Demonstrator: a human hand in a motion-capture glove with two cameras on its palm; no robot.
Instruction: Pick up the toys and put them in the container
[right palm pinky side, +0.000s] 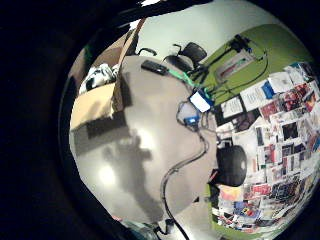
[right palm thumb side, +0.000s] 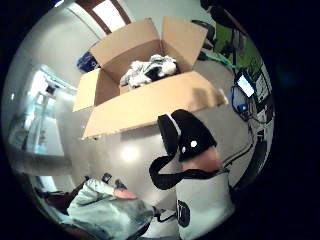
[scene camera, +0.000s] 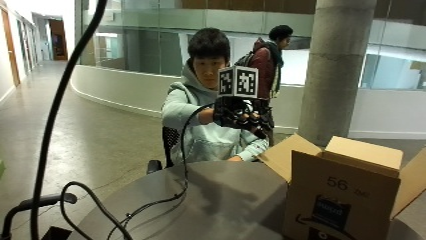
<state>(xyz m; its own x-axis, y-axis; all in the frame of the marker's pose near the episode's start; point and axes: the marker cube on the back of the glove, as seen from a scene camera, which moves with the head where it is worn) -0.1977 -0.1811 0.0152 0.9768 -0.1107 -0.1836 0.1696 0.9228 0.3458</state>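
Note:
In the outside view my gloved right hand (scene camera: 239, 114) is raised in front of the person's chest, well above the round grey table (scene camera: 219, 200). Its fingers are curled around a black and white plush toy (right palm thumb side: 192, 140), which shows close to the palm in the thumb side view. An open cardboard box (scene camera: 346, 195) stands on the table to the hand's side. Several black and white soft toys (right palm thumb side: 150, 70) lie inside the box (right palm thumb side: 145, 105). The little finger side view shows the box (right palm pinky side: 92, 102) and the toys (right palm pinky side: 100, 75) from high above the table (right palm pinky side: 150, 150).
A black cable (scene camera: 153, 205) snakes across the table top. At the table's edge lie a flat black object (right palm pinky side: 154, 67) and a blue and white device (right palm pinky side: 200, 100). A concrete pillar (scene camera: 336, 65) rises behind the box. The box flaps stand open.

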